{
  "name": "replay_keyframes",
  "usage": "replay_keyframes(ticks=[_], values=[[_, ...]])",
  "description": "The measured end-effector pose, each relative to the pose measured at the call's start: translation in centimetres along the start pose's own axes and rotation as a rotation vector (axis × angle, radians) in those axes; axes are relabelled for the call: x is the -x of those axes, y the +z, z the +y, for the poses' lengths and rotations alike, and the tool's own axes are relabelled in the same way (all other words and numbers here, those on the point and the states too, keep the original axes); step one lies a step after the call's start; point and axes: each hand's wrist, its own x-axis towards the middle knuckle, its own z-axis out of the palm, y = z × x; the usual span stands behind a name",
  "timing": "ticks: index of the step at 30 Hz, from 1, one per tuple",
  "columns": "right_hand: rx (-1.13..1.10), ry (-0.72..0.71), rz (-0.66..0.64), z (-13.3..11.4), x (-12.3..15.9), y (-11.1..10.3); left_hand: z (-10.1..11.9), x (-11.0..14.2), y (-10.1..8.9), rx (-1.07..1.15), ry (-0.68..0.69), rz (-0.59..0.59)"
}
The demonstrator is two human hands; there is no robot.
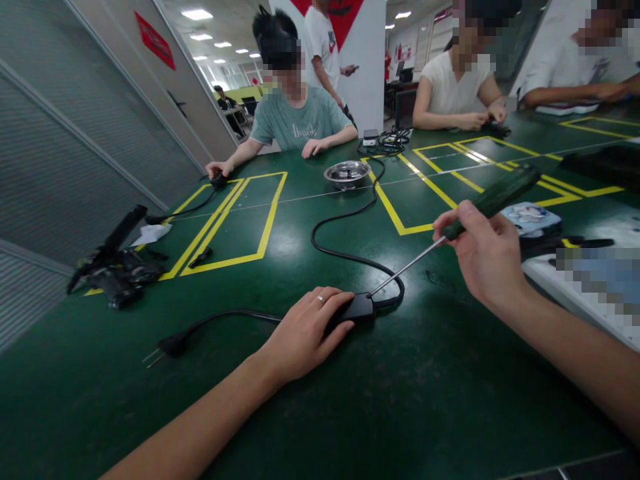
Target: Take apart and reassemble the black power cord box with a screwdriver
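My left hand (313, 327), with a ring on one finger, is closed over a small black box (361, 308) on a power cord and presses it to the green table. From the box's left side the cord runs to a two-pin plug (173, 344); from its right side a black cable (330, 250) loops away across the table. My right hand (483, 253) grips a screwdriver (493, 200) by its dark green handle. The shaft slants down to the left, and its tip meets the box near the right end. Whether it sits in a screw is too small to tell.
A metal bowl (347, 172) with small dark pieces stands mid-table. Dark parts (120, 273) lie at the left, and a small tin (533, 219) is beyond my right hand. Yellow tape (273, 220) marks the green table (350, 413). Several people sit across, one holding a black object.
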Motion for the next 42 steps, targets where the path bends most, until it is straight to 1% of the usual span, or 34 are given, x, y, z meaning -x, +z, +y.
replay_keyframes(ticks=[3,8,16,19,22,25,30,33,37,40,42], values=[[0.004,-0.011,0.000,0.06,0.23,0.17,-0.04,-0.07,-0.02,-0.003,-0.008,-0.014],[-0.071,0.017,-0.018,0.14,0.32,0.14,0.00,-0.14,-0.04,-0.005,-0.004,-0.013],[-0.203,0.092,-0.037,0.36,0.00,-0.65,0.07,0.02,-0.10,-0.001,-0.007,-0.007],[-0.154,0.066,-0.025,0.26,-0.10,-0.65,0.02,0.03,-0.07,0.004,-0.003,-0.005],[-0.062,-0.024,0.005,0.13,-0.08,-0.33,0.00,0.02,-0.02,0.003,-0.008,-0.006],[-0.026,-0.087,-0.006,0.08,0.09,0.03,0.00,0.04,0.01,0.001,-0.005,-0.002],[-0.077,-0.047,-0.028,-0.04,0.35,0.19,0.04,0.03,-0.03,0.002,0.001,-0.001],[-0.140,-0.002,-0.034,-0.08,0.39,-0.09,0.02,0.01,-0.06,0.002,-0.005,-0.006],[-0.227,0.024,-0.055,0.10,0.30,-0.66,-0.03,0.06,-0.04,-0.002,-0.003,-0.002],[-0.196,0.030,-0.035,0.22,0.14,-0.76,-0.01,0.06,-0.03,-0.004,0.003,0.001],[-0.126,-0.002,-0.001,0.19,0.08,-0.53,0.07,0.01,-0.05,-0.015,0.009,-0.003]])
